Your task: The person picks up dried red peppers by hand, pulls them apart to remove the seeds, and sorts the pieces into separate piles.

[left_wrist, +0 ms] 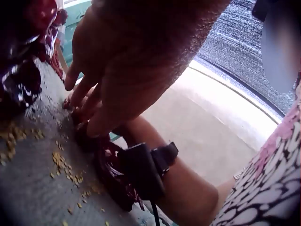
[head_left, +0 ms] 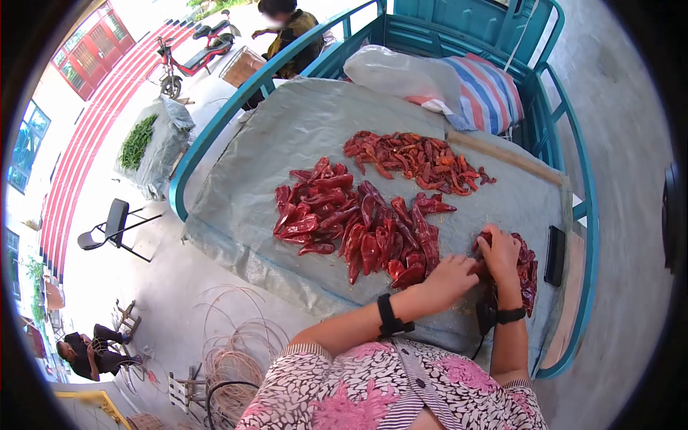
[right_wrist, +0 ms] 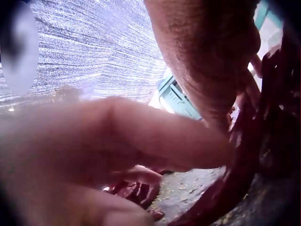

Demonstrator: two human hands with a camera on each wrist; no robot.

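Two hands work close together at the small right-hand pile of dark red dried chilies (head_left: pixel 529 276). The left hand (head_left: pixel 450 283) reaches in from the left, its fingertips at a long dried chili (right_wrist: pixel 235 174) beside the pile. Above it, the right hand (head_left: pixel 504 251) bends its fingers and thumb over the same spot and grips at the chili's upper end. In the left wrist view the left hand (left_wrist: pixel 113 80) points its fingers down at dark red skins, partly hiding them. The right hand (right_wrist: pixel 207 56) hangs over the chili in the right wrist view.
A large heap of glossy red chilies (head_left: pixel 330 208) lies left of the hands, with a drier, shrivelled heap (head_left: pixel 423 161) behind. A black phone (head_left: pixel 555 256) lies near the teal cart rail (head_left: pixel 589 265). Loose seeds (left_wrist: pixel 66 167) dot the grey sheet (head_left: pixel 244 179). Sacks (head_left: pixel 480 89) stand behind.
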